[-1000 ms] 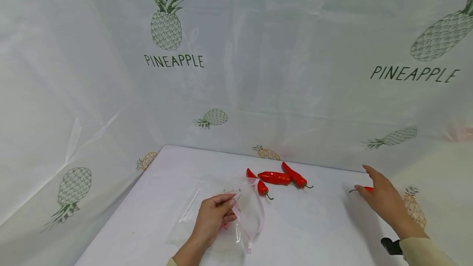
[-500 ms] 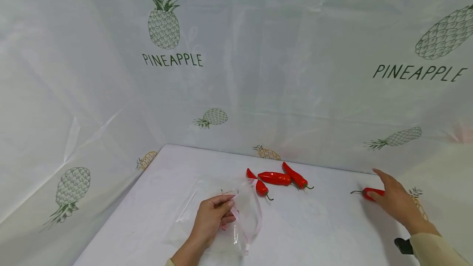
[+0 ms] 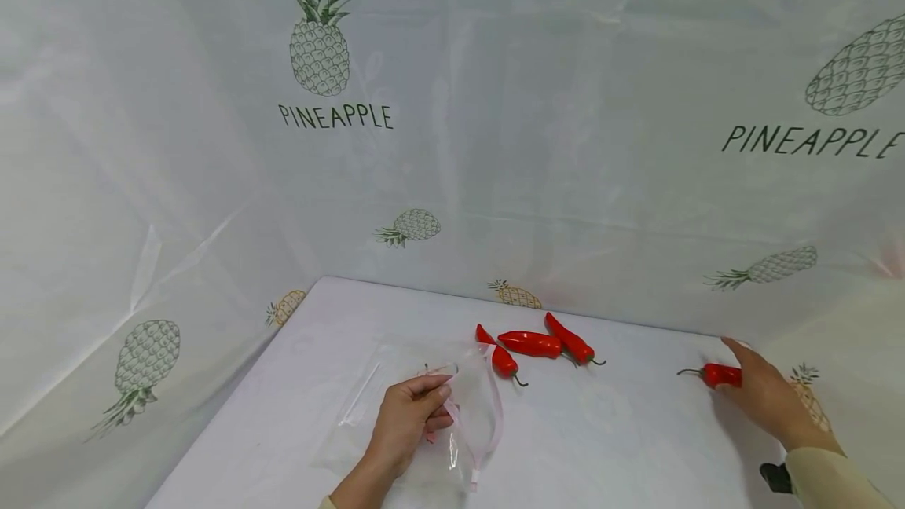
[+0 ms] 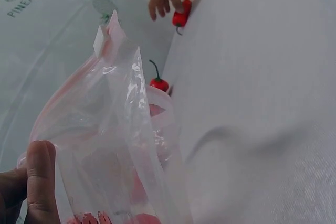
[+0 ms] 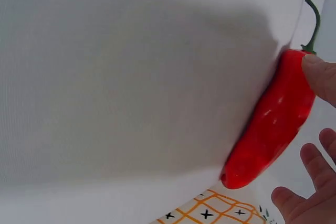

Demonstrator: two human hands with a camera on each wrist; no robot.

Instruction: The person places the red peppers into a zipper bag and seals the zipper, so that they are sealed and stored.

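Pinching the clear bag [image 3: 456, 454] by its rim, left hand [image 3: 410, 419] likely holds its mouth gaping, near-left of three peppers [image 3: 532, 344]. Right hand [image 3: 767, 399] spread around the lone pepper [image 3: 721, 375], far right; contact unclear.

Four red peppers [image 3: 532, 344], one bag [image 4: 113, 145]

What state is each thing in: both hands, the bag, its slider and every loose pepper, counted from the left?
Bag, mouth open.
Slider, at one end of the mouth.
Left hand, pinching the bag's rim.
First pepper, lying, stem on.
Second pepper, lying, stem on.
Third pepper, lying, stem on.
Fourth pepper, lying, stem on.
Right hand, open, thumb at the fourth pepper.
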